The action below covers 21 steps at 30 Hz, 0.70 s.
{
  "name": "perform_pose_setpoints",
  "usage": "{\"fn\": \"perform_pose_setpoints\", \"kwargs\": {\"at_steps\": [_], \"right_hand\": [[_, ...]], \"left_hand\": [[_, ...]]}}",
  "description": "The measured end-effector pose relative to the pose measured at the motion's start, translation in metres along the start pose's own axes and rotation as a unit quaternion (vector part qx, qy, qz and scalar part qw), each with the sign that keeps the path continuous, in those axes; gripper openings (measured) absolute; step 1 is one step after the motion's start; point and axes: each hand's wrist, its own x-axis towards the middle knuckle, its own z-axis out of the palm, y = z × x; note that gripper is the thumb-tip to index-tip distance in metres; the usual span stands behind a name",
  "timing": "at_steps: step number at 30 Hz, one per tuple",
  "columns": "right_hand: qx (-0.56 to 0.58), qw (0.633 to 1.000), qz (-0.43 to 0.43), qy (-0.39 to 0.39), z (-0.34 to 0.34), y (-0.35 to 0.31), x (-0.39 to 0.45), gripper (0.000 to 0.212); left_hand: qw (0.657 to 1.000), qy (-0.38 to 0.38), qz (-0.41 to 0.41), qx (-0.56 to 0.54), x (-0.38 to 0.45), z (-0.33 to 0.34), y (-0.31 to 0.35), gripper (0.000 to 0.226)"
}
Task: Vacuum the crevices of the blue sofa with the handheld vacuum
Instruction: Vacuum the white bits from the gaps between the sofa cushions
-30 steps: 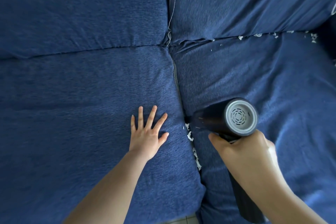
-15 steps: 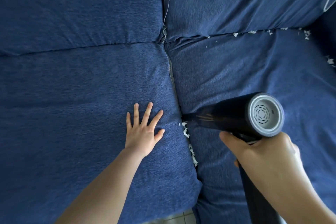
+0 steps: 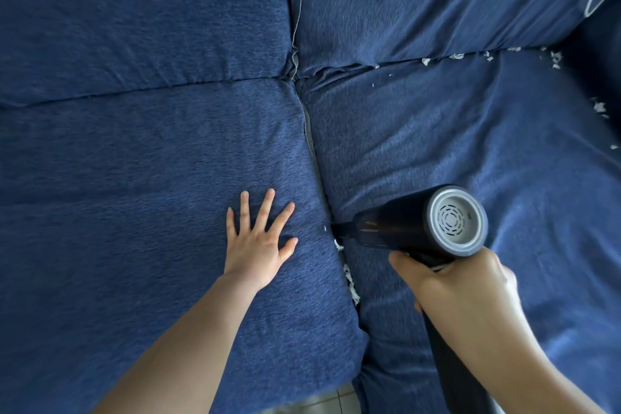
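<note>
Head view: my right hand [image 3: 460,282], at four o'clock, stays wrapped around the grip of the black cylindrical handheld vacuum [image 3: 420,228], whose nozzle has crept back along the central crevice [image 3: 312,151] of the blue fabric sofa [image 3: 134,144], toward me. My left hand [image 3: 258,245] still lies spread flat beside it. White paper scraps [image 3: 349,282] remain at six o'clock, more at two o'clock, so plenty remains, I judge.

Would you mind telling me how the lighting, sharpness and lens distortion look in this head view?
Head view: soft daylight from the right, brightest on the right seat cushion; no glare; the left cushion is dimmer. The left hand is sharp, the handheld vacuum reasonably sharp. Wide-angle bending curves the cushion seams outward.
</note>
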Motion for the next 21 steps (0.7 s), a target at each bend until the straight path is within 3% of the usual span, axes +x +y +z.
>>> {"fn": "perform_pose_setpoints", "kwargs": {"at_steps": [12,21], "right_hand": [[0.038,0.999,0.000,-0.022,-0.023,-0.005,-0.016,0.042],[0.024,1.000,0.005,0.012,-0.016,0.012,-0.011,0.040]], "left_hand": [[1.000,0.009,0.006,0.000,0.000,0.002,0.000,0.069],[1.000,-0.019,-0.004,0.006,0.001,-0.003,0.002,0.070]]}}
